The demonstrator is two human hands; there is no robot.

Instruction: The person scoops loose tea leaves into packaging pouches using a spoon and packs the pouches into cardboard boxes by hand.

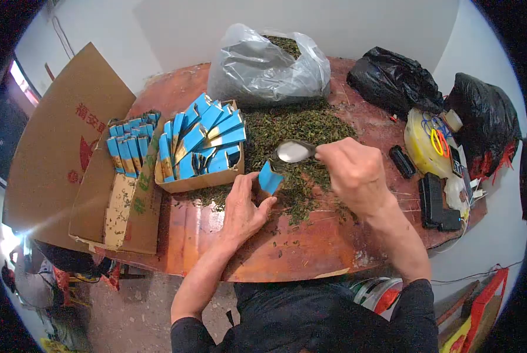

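Observation:
My left hand is closed around a small blue and brown packet, held upright above the table. My right hand grips the handle end of a metal spoon, whose shiny bowl is just above and right of the packet's top. I cannot tell whether the two touch. Below both hands spreads a heap of dried, dark green leaves. Left of the heap, a small carton holds many blue packets like the one in my hand.
A large cardboard box with more blue packets stands at the left. Behind the heap is a clear plastic bag of leaves. Two black bags, a yellow container and a black device line the right side.

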